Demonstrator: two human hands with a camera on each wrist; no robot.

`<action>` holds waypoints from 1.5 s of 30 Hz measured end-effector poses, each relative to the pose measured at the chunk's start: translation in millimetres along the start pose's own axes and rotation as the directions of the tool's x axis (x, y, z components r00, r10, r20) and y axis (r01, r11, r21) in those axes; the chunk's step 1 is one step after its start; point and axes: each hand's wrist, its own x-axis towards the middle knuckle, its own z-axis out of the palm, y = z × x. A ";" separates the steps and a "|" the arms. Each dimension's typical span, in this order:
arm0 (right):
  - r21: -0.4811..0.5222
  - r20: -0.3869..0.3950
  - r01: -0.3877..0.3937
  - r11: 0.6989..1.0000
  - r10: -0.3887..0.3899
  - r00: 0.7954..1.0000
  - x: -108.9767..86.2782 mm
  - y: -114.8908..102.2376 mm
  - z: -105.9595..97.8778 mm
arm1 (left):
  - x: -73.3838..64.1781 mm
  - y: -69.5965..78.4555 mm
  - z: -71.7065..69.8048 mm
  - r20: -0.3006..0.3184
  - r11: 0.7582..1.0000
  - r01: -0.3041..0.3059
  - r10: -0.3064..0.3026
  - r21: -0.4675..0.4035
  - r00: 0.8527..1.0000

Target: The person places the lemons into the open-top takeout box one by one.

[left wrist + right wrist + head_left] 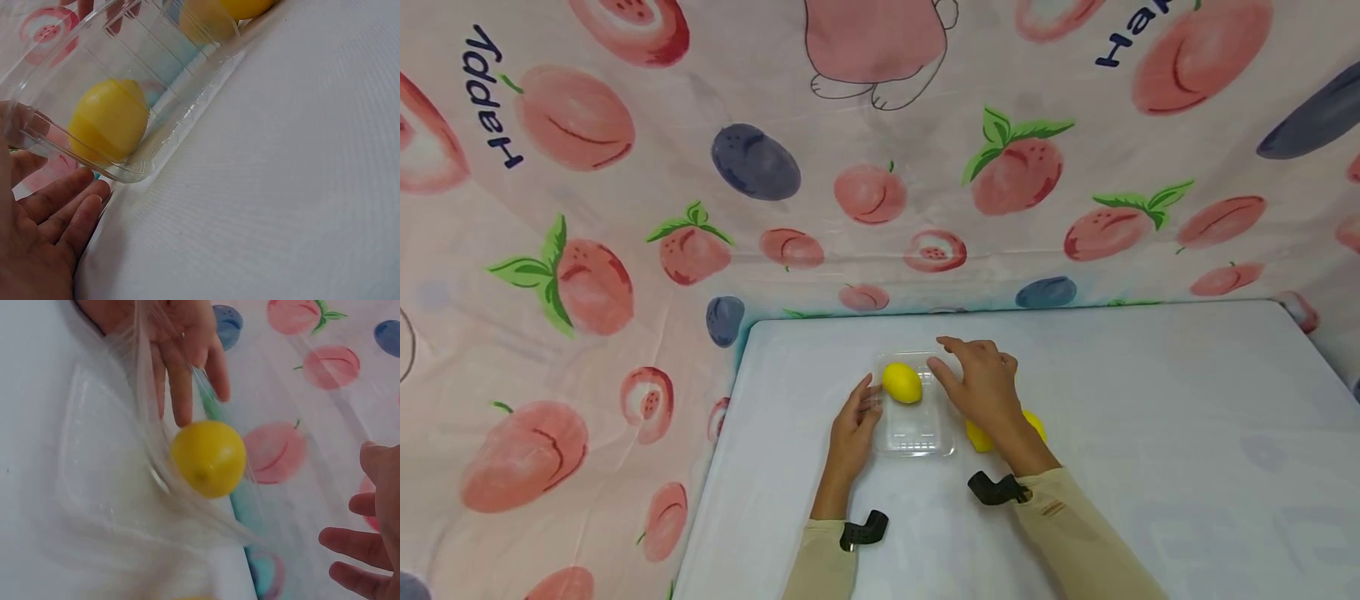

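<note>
A clear plastic box (917,433) lies on the white table, with one yellow lemon (902,382) in its far left part. Along the box's left side is my left hand (853,425), its fingers extended and loosely bent beside the wall. In the left wrist view the fingers (81,219) lie close to the rim; firm contact is hard to judge. My right hand (981,383) hovers over the box's right side, thumb and fingers spread apart, with nothing in it. More yellow fruit (979,437) sits right of the box, partly hidden by my right wrist.
The white table (1150,433) stretches away to the right. Behind it and on the left hangs a fruit-print cloth (865,192). Black wrist mounts (996,489) sit on both of my forearms.
</note>
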 end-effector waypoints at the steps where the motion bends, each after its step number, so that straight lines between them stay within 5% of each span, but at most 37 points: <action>1: 0.001 0.004 -0.007 1.000 0.007 1.000 -0.6 2.2 -2.9 | 1.6 -4.7 1.0 -0.002 1.000 0.006 -0.006 0.006 1.000; 8: -0.005 0.028 -0.059 0.998 0.059 0.998 -4.3 19.0 -21.7 | 7.6 -28.7 4.7 -0.019 1.000 -0.005 0.005 0.011 1.000; 26: 0.089 0.147 -0.052 0.995 0.039 0.988 -27.6 65.2 -47.2 | 7.9 -31.2 2.4 -0.004 0.999 -0.035 0.035 0.018 0.999; 34: 0.125 0.148 -0.067 0.990 0.048 0.988 -50.3 90.5 -45.6 | -3.7 7.4 -1.9 -0.011 1.000 -0.005 0.005 -0.010 1.000; 45: 0.110 0.199 0.029 0.993 -0.050 0.979 -73.8 113.3 -48.1 | -2.7 7.2 -3.1 0.012 1.000 0.003 -0.003 -0.019 1.000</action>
